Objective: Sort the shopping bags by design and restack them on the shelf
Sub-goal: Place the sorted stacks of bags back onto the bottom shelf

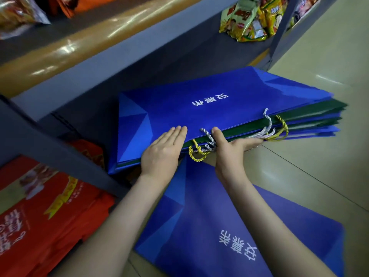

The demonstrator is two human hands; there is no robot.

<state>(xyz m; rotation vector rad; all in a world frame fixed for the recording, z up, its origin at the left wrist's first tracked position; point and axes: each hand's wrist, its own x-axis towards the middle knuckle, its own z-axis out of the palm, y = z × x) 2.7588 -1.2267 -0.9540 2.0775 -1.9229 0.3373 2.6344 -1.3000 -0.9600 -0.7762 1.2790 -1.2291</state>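
Grey metal shelf (123, 56), upper left to centre. Stack of blue and green shopping bags (219, 92) at its open bay, centre frame. Left hand (161, 152) flat, fingers straight, pressing the top bag. Right hand (229, 148) grips the stack's near edge, thumb above, fingers beneath, among the cord handles (199, 150). Three white Chinese characters on top, upside down; same on the loose blue bag (239, 226), lower right.
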